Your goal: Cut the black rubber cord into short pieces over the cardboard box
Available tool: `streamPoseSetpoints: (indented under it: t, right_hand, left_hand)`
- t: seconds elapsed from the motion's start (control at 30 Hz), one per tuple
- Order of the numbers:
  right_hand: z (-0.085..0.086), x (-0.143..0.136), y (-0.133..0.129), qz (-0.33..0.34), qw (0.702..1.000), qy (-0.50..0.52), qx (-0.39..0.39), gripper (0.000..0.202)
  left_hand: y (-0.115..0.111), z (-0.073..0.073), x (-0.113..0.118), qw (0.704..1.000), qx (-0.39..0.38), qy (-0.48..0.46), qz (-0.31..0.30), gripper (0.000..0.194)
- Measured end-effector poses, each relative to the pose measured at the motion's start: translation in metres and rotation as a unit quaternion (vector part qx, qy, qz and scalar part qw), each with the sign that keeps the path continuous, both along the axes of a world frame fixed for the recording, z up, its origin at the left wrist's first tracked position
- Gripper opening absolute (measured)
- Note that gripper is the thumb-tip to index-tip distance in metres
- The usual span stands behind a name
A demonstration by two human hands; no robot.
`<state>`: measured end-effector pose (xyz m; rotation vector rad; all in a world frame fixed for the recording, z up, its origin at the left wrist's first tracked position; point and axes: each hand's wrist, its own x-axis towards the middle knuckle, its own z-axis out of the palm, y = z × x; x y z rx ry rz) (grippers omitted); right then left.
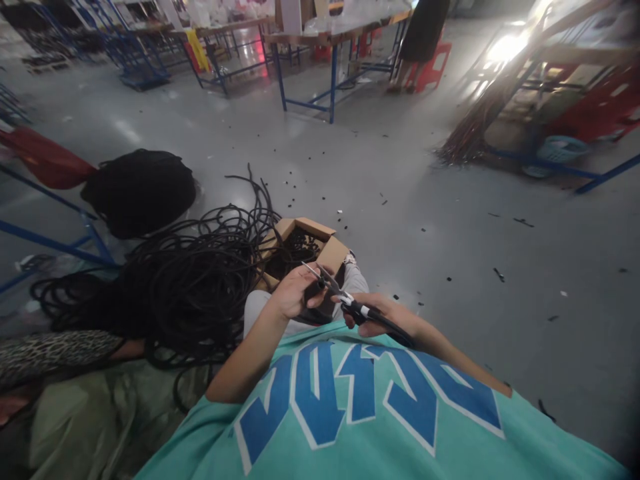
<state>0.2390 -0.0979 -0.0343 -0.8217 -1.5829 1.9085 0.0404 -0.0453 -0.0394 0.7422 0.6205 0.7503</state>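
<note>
In the middle of the head view, my left hand [295, 291] is closed round a short black piece [314, 289]. My right hand [376, 312] grips scissors [344, 296] with black handles, and their parted blades point up and left beside that piece. Just beyond my hands, an open cardboard box [333, 253] holds many small black pieces [300, 245]. A large tangle of black tubing [195, 280] lies to the left of the box, with some strands reaching its edge.
A round black bundle [143, 190] stands at the left by a blue frame [95, 240]. Another person's patterned sleeve [60, 353] is at the lower left. Blue-legged tables [333, 83] stand ahead. Small scraps dot the grey floor [400, 173].
</note>
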Motion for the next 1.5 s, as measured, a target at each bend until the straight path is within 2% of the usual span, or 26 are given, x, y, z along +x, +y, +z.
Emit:
streamPoseSetpoints:
  t: [0.2,0.33,0.47,0.6,0.9,1.03,1.17,1.3,1.5]
  right_hand:
    - [0.003,-0.001,-0.003,-0.021,0.999,-0.031,0.01,0.061]
    - [0.003,-0.007,-0.005,-0.036,0.999,-0.001,0.015,0.056]
    - [0.005,-0.012,-0.006,-0.057,0.998,0.019,0.015,0.05]
    - [0.002,-0.012,-0.006,-0.073,0.997,0.006,-0.011,0.052]
    - [-0.005,-0.011,-0.006,-0.074,0.997,-0.013,-0.02,0.049]
    - [-0.006,-0.01,-0.005,-0.044,0.999,0.011,-0.003,0.056]
    - [-0.006,-0.006,-0.004,-0.012,1.0,-0.011,0.02,0.063]
    - [-0.006,-0.002,-0.008,0.02,1.0,0.006,0.002,0.06]
    - [-0.006,-0.006,-0.01,-0.043,0.998,0.02,-0.028,0.051]
  left_hand:
    - [-0.001,0.005,0.007,0.998,0.002,0.04,0.056,0.039]
    - [-0.008,0.003,0.018,0.995,0.006,0.079,0.059,0.043]
    - [-0.013,0.001,0.025,0.993,0.021,0.068,0.093,0.041]
    - [-0.01,0.001,0.023,0.992,0.032,0.065,0.101,0.04]
    - [-0.003,0.006,0.016,0.993,0.045,0.062,0.093,0.039]
    - [-0.004,0.009,0.015,0.989,0.061,0.093,0.094,0.039]
    - [-0.003,0.011,0.012,0.99,0.056,0.098,0.082,0.038]
    - [0.002,0.015,0.004,0.987,0.026,0.098,0.125,0.037]
    - [0.002,0.019,0.008,0.982,0.058,0.102,0.149,0.042]
